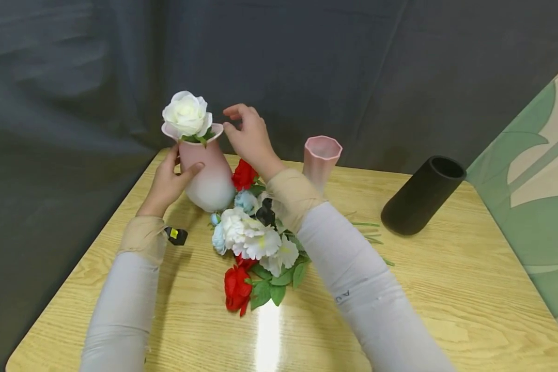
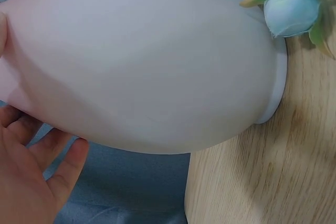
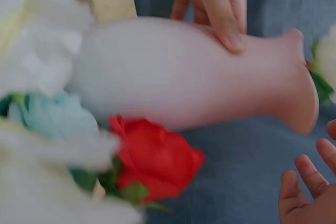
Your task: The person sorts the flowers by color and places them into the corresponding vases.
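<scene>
A pink-and-white vase [image 1: 207, 173] with a flared rim stands at the table's back left. One white rose [image 1: 187, 114] sits in its mouth, the bloom just above the rim and the stem hidden inside. My left hand [image 1: 166, 182] holds the vase at its neck, thumb across the front and fingers round the far side. Beside the rim, my right hand [image 1: 249, 135] is raised with loosely bent fingers and nothing in them. The right wrist view shows those fingers [image 3: 310, 177] apart from the vase.
A pile of artificial flowers lies mid-table: white blooms [image 1: 251, 235], red roses [image 1: 237, 288] and pale blue ones [image 1: 245, 201], stems toward the right. Behind my right forearm stands a fluted pink vase [image 1: 322, 155]. A black vase [image 1: 420, 199] is farther right. Dark cloth [image 1: 307, 67] hangs behind the table.
</scene>
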`<state>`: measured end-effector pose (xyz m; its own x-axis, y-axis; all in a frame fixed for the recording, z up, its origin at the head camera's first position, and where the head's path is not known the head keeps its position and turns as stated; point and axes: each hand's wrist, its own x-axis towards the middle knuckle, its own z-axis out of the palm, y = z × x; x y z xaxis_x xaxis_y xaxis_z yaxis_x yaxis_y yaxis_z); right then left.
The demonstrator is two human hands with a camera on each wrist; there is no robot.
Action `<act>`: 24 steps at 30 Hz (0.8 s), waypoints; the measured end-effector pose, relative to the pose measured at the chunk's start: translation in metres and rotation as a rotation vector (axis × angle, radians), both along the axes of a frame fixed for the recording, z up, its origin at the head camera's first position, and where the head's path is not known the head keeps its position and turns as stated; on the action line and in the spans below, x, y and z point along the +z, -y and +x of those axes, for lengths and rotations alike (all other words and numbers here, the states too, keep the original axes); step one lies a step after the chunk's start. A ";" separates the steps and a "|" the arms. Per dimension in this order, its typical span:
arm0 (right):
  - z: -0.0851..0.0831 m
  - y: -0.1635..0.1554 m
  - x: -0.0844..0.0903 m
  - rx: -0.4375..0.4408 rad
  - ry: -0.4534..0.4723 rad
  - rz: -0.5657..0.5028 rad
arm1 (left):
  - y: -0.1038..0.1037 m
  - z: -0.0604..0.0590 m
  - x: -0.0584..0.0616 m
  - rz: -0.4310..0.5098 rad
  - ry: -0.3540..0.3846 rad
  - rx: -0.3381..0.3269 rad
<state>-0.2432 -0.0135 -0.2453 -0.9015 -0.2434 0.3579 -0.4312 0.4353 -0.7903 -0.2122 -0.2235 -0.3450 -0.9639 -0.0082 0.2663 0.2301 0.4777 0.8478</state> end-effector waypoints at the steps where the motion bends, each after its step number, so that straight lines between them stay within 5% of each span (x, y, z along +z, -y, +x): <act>1: -0.001 -0.003 0.002 0.002 -0.003 -0.008 | 0.000 0.000 0.000 -0.001 -0.001 0.003; 13: -0.003 -0.047 0.016 -0.005 0.024 -0.143 | 0.000 0.000 0.002 -0.010 -0.002 -0.002; 24: 0.019 -0.078 0.025 0.064 -0.044 -0.211 | 0.002 0.001 0.002 -0.006 0.016 -0.003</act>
<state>-0.2244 0.0648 -0.2203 -0.8691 -0.2151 0.4454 -0.4886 0.2335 -0.8407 -0.2110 -0.2256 -0.3431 -0.9681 -0.0036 0.2505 0.2177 0.4825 0.8484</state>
